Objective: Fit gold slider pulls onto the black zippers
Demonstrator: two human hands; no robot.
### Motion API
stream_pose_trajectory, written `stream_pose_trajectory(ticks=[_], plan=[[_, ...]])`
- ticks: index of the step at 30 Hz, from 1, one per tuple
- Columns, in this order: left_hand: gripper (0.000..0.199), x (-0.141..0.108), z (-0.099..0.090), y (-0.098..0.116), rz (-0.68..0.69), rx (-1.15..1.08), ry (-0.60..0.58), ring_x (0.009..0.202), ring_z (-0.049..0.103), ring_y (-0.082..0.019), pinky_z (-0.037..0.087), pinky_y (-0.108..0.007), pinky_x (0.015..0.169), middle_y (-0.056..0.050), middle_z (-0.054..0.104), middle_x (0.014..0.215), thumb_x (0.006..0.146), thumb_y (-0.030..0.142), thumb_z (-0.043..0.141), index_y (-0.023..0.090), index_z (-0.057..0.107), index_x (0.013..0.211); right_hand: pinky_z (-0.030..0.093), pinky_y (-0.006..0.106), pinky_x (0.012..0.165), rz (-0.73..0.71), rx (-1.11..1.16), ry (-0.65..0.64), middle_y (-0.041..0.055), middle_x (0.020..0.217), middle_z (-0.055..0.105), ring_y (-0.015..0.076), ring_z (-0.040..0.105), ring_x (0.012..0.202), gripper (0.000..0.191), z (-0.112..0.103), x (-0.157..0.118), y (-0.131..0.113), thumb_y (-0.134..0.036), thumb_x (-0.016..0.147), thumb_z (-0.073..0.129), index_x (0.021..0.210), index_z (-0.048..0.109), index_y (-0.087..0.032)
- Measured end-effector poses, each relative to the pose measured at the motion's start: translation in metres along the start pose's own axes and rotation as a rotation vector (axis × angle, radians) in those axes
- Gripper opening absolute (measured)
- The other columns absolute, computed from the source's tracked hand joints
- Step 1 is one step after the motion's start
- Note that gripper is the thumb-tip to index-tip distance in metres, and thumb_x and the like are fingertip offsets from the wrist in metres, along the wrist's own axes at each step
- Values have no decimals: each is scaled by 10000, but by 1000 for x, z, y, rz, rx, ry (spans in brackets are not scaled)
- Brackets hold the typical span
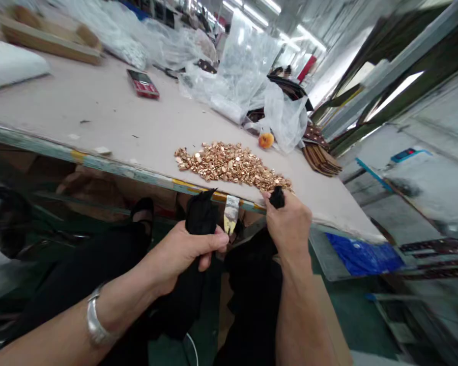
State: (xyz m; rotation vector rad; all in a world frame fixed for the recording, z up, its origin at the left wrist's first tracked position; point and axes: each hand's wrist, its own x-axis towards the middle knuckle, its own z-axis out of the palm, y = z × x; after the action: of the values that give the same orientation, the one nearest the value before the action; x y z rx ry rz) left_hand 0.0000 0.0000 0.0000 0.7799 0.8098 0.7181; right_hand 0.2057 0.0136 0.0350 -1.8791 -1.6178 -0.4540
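Observation:
My left hand (191,246) is closed around a bundle of black cloth-like strips (201,213) below the table's front edge. Its thumb and fingertips are close to a notched, whitish and yellow flat piece (231,213) that sticks out from that edge. At the right end of a heap of small gold-coloured metal pieces (229,165), my right hand (290,216) is closed, and a black cloth-like piece (277,197) shows between its fingers. Thumb and index fingertips touch or nearly touch the heap; whether they pinch a gold piece cannot be made out.
On the pale table (99,114) lie a red phone (143,84), clear plastic bags (236,71) and an orange-yellow fruit (266,140). Stacked brown strips (322,157) sit at the right. A cardboard tray (49,38) stands far left. Blue plastic (364,252) lies lower right.

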Motion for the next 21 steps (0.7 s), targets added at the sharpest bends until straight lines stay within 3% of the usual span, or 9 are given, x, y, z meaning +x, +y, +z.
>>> stream_pose_trajectory(ticks=[3, 6, 9, 11, 15, 21], plan=[[236, 0, 0, -1, -79, -95, -33, 387, 409, -29, 313, -145, 424, 31, 549, 486, 721, 331, 783, 130, 662, 696, 435, 278, 585, 4, 378, -90, 2, 723, 682, 189, 634, 651, 113, -20, -21, -12, -277, 879, 695, 811, 692, -187], [239, 0, 2, -4, -118, -195, -51, 375, 386, -39, 310, -144, 414, 52, 463, 397, 728, 333, 785, 133, 658, 694, 462, 218, 550, 44, 722, -334, -35, 724, 687, 137, 625, 610, 62, -34, -42, -26, -254, 896, 686, 855, 720, -223], [242, 1, 3, -8, -133, -261, -57, 379, 386, -30, 298, -130, 408, 53, 471, 410, 699, 301, 818, 135, 642, 695, 511, 199, 647, 101, 935, -541, -23, 827, 720, 140, 667, 733, 82, -39, -60, -39, -226, 919, 667, 914, 747, -241], [255, 1, 3, -10, -147, -290, -52, 387, 400, -25, 293, -121, 407, 55, 487, 434, 662, 270, 847, 135, 637, 712, 527, 189, 726, 157, 1018, -528, -31, 867, 725, 135, 677, 792, 76, -36, -66, -45, -204, 899, 697, 932, 743, -254], [270, 0, 3, -11, -132, -340, -41, 389, 408, -28, 312, -122, 410, 61, 482, 442, 649, 272, 853, 139, 640, 749, 529, 135, 697, 220, 1074, -400, -70, 803, 718, 95, 673, 730, 104, -27, -71, -49, -164, 859, 743, 873, 740, -267], [283, -1, 3, -11, -81, -310, -43, 388, 422, -41, 322, -134, 414, 59, 493, 431, 649, 300, 852, 144, 659, 785, 562, 192, 727, 217, 1068, -410, -22, 903, 755, 146, 707, 804, 133, -25, -70, -48, -175, 894, 707, 955, 776, -272]])
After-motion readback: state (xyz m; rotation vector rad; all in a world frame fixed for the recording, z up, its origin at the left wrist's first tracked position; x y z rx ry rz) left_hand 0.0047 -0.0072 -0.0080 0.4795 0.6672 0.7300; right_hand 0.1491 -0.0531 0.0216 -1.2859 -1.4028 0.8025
